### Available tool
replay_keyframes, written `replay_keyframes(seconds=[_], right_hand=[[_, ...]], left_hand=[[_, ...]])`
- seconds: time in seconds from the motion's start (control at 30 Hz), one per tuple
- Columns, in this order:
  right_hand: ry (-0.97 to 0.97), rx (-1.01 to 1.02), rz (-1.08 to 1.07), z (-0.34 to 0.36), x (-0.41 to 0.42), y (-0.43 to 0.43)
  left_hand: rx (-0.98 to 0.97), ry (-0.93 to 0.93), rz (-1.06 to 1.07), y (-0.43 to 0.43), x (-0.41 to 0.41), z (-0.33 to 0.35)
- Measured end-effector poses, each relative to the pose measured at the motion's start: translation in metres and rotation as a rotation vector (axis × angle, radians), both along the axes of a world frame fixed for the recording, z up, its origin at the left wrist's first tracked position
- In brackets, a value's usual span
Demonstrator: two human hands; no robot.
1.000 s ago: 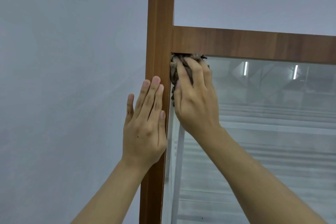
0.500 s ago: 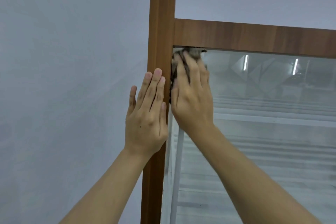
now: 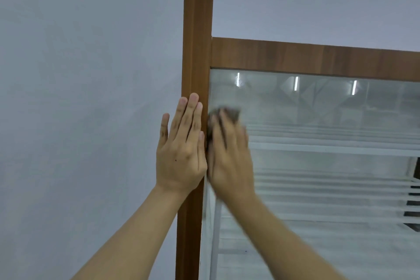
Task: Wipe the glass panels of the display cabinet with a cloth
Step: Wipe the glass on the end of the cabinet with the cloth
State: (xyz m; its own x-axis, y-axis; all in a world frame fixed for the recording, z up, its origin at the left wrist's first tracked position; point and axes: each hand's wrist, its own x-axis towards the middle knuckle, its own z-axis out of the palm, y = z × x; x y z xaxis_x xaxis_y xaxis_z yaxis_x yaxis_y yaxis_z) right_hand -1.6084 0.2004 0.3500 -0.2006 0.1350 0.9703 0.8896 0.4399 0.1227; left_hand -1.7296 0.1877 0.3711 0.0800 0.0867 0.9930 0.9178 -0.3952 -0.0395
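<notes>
The display cabinet has a brown wooden upright post (image 3: 197,41) and a wooden top rail (image 3: 318,58) framing a glass panel (image 3: 329,177). My right hand (image 3: 229,161), blurred by motion, presses a crumpled grey-brown cloth (image 3: 229,112) flat against the glass at its left edge, a little below the top rail. Most of the cloth is hidden under my fingers. My left hand (image 3: 181,152) rests flat on the post with straight fingers, right beside the other hand.
A plain grey wall (image 3: 79,98) fills the left side and the area above the cabinet. Behind the glass stand white slatted shelves (image 3: 329,150), and ceiling lights reflect near the top of the pane.
My right hand and the cloth have slid down from the glass's top left corner along its left edge. The left hand stays on the post. The view has tilted upward.
</notes>
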Motion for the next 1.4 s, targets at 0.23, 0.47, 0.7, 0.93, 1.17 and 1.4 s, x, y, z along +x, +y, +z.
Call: replay_keyframes(seconds=[0.23,0.47,0.7,0.93,1.17,1.4], right_hand=[[0.158,-0.089,-0.095,-0.061,0.074,-0.011],[-0.052,-0.008,-0.002,0.023,0.042,0.000],[0.186,0.031,-0.067,0.006,0.134,-0.001],[-0.098,0.038,0.020,0.002,0.098,0.004],[0.275,0.101,-0.036,0.030,0.169,0.006],[-0.139,0.067,0.029,-0.024,0.124,0.004]], left_hand=[[-0.058,-0.043,0.007,-0.004,0.012,-0.002],[-0.033,-0.143,0.037,-0.009,0.028,-0.002],[0.011,-0.066,0.094,-0.010,0.052,-0.004],[0.065,-0.127,0.065,0.001,0.085,-0.004],[-0.026,0.010,0.075,0.016,0.091,-0.005],[-0.038,0.003,0.074,0.020,0.088,-0.007]])
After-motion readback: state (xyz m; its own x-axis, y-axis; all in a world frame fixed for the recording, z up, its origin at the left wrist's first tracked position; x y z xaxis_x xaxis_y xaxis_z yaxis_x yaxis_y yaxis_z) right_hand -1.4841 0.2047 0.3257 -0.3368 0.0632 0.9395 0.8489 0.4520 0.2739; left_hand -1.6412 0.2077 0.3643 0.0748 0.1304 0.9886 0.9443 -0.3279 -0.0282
